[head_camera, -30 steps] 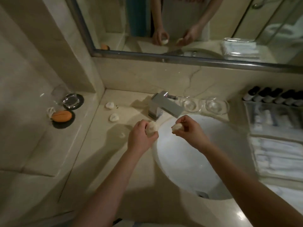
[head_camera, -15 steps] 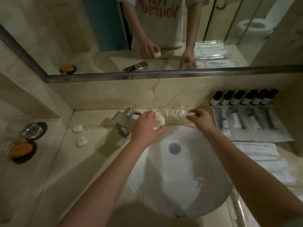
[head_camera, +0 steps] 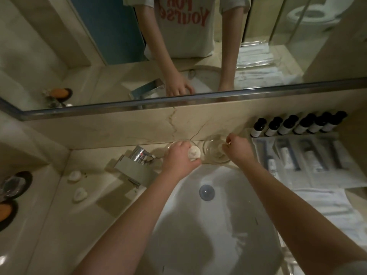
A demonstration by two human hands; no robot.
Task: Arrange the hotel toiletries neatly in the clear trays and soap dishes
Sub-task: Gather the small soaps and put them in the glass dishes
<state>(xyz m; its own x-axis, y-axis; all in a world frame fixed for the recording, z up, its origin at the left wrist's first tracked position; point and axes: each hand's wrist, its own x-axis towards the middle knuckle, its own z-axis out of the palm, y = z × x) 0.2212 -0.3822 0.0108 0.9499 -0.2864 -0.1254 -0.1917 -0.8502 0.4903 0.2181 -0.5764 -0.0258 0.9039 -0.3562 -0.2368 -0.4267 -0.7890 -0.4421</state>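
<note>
1. Head view: the left hand (head_camera: 178, 158) reaches past the back rim of the sink (head_camera: 218, 235). It pinches a round white soap (head_camera: 194, 152) between the thumb and curled fingers.
2. That soap sits over the right edge of the left glass dish (head_camera: 170, 147), which stands on the counter (head_camera: 59, 215) between the faucet (head_camera: 137, 163) and the back wall. The hand hides whether the soap touches the glass.
3. The right hand (head_camera: 237, 150) is at the right glass dish (head_camera: 213, 151), which stands just beside the first dish. Its fingers are curled at the dish's right rim, and I cannot tell whether they hold anything.
4. The two hands are apart, one at each dish.
5. A second white soap (head_camera: 74, 175) and a third white soap (head_camera: 80, 194) lie on the counter left of the faucet, near each other but not touching.
6. At the right, a row of dark bottles (head_camera: 297, 125) with pale labels stands against the wall. In front of it, a clear tray (head_camera: 258, 147) holds packets laid side by side. Folded white towels (head_camera: 327, 211) lie nearer the camera.
7. On the far-left ledge, an orange soap (head_camera: 5, 212) rests on a black dish (head_camera: 14, 220).
8. The mirror (head_camera: 99, 46) reflects both forearms and the faucet.
</note>
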